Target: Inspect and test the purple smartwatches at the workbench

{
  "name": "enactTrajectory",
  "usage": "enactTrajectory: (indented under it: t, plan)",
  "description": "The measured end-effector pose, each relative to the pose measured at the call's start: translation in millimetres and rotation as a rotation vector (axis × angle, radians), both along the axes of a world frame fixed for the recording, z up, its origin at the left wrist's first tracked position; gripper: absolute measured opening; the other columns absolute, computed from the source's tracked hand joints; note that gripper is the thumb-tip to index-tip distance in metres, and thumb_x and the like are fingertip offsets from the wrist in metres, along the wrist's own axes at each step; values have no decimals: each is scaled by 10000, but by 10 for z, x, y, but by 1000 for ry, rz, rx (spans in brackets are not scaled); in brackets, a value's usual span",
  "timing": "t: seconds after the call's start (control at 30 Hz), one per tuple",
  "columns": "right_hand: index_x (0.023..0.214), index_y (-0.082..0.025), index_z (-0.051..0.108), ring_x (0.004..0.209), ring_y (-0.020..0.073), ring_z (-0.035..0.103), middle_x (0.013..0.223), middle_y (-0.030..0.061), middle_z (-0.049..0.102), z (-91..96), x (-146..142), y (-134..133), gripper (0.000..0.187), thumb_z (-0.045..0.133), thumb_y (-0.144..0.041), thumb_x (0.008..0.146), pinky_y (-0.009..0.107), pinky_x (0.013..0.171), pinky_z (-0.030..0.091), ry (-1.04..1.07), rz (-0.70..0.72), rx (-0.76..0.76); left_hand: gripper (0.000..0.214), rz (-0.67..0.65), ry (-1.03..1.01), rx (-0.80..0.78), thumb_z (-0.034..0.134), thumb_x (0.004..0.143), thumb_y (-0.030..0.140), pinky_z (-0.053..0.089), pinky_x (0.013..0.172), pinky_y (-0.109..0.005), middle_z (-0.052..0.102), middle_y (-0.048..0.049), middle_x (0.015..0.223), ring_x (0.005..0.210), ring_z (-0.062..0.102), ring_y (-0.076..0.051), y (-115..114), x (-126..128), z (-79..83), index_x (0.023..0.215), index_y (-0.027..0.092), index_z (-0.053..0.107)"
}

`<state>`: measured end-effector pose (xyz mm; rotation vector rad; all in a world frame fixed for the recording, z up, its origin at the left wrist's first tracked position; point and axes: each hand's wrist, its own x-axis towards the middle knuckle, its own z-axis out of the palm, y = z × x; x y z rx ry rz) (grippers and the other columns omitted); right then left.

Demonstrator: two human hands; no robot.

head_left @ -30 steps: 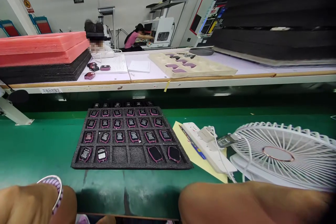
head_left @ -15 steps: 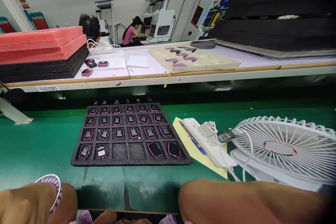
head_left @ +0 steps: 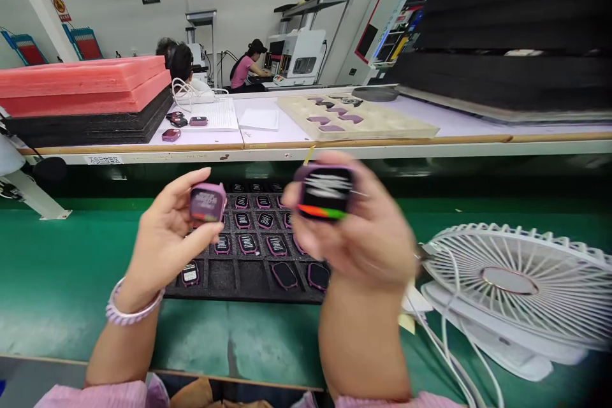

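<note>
A worker's left hand (head_left: 169, 239) pinches a pink-framed device (head_left: 207, 202) between thumb and fingers. The right hand (head_left: 361, 242), apart from it, grips a blurred device (head_left: 326, 192). Both hover above a black foam tray (head_left: 222, 277) of similar devices (head_left: 247, 243) on a green workbench (head_left: 62, 268).

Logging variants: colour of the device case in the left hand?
Mauve-pink case in the left hand, best seen in the head view.

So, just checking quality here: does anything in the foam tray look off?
Bottom row of the black foam tray: the pink-rimmed device and its neighbour show blank black faces, unlike the others' white print. The compartment and the one left of them sit empty.
</note>
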<state>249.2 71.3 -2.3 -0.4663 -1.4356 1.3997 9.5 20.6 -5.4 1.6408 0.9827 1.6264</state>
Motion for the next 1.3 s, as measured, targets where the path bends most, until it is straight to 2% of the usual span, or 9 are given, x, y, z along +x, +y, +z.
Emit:
enactTrajectory:
  t: [0.07,0.13,0.27,0.5,0.67,0.93,1.1,1.3]
  plan:
    - [1378,-313,640,772,197,706,1143,72,709,-50,-201,170,594,899,-432,857,347,639,628,76,59,-32,631,-12,-38,-12,866,842,301,676,718,-276,719,-90,1229,908,744,-190,240,74,-82,1411,272,595]
    - [1388,-288,618,857,204,730,1154,62,710,-133,-364,334,613,883,-358,840,350,741,657,94,100,-73,634,-71,-67,-39,844,845,270,670,787,-267,710,-92,1248,977,744,-189,443,100,-170,1417,255,572]
    - [1411,-269,573,872,180,725,1105,43,714,-266,-483,475,611,807,-254,847,316,791,642,82,116,-99,653,-125,-124,-69,829,830,226,653,909,-275,716,-89,1245,1064,745,-189,619,52,-270,1419,237,547]
    - [1311,-251,594,766,158,664,1081,44,692,-264,-509,409,499,797,-273,856,287,673,584,34,50,-59,598,-102,-149,-100,835,833,272,667,743,-250,745,-63,1126,738,728,-120,613,37,-245,1370,215,580]
    - [1264,-254,605,738,148,643,1051,22,673,-231,-533,392,511,777,-221,783,282,643,553,56,43,-69,583,-136,-186,-89,795,841,233,679,754,-236,745,-62,1134,744,764,-126,591,68,-234,1381,194,580]
    - [1215,-229,619,652,122,604,955,0,652,-255,-551,423,498,837,-302,774,254,577,505,75,2,-83,533,-162,-134,-88,726,870,222,691,730,-244,760,-70,1137,737,777,-139,561,50,-221,1383,187,586]
    - [1200,-225,631,632,108,602,934,-6,652,-259,-549,422,488,868,-324,784,235,564,494,92,16,-74,543,-157,-139,-63,790,830,204,680,751,-223,739,-54,1127,758,757,-117,558,75,-220,1342,203,607]
    - [1200,-225,622,642,120,617,894,-15,653,-251,-568,411,501,861,-297,765,237,570,501,98,35,-98,526,-111,-144,-44,819,801,203,653,693,-204,723,-33,1046,695,701,-92,584,94,-229,1292,204,627]
